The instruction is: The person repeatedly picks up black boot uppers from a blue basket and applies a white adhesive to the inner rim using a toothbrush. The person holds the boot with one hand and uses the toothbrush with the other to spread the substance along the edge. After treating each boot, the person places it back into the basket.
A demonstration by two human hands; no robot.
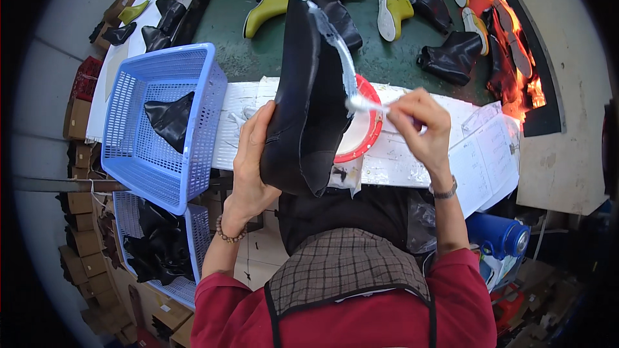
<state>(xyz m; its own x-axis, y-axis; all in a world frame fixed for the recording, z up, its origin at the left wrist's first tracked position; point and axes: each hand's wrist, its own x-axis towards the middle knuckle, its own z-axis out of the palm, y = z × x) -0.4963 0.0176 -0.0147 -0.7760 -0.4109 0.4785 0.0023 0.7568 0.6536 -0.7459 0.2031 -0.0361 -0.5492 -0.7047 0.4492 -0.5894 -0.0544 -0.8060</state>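
A black leather boot upper [293, 103] is held up in front of me, its open bottom edge turned to the right. My left hand [253, 151] grips it at the lower left. White glue [335, 42] coats the edge from the top down to about the middle. In my right hand [422, 129] is a small white brush [371, 104], pinched between the fingers, its tip touching that edge. The brush is slightly blurred. Behind the upper stands a red-rimmed bowl [374, 130] with white glue in it, partly hidden by the upper.
A blue plastic basket [209, 116] with a black upper [171, 121] stands left; another basket [198, 238] below holds more. Several yellow-green boot lasts [394, 13] and black uppers [451, 58] lie on the green surface. Papers [483, 164] and a blue flask [500, 235] are at right.
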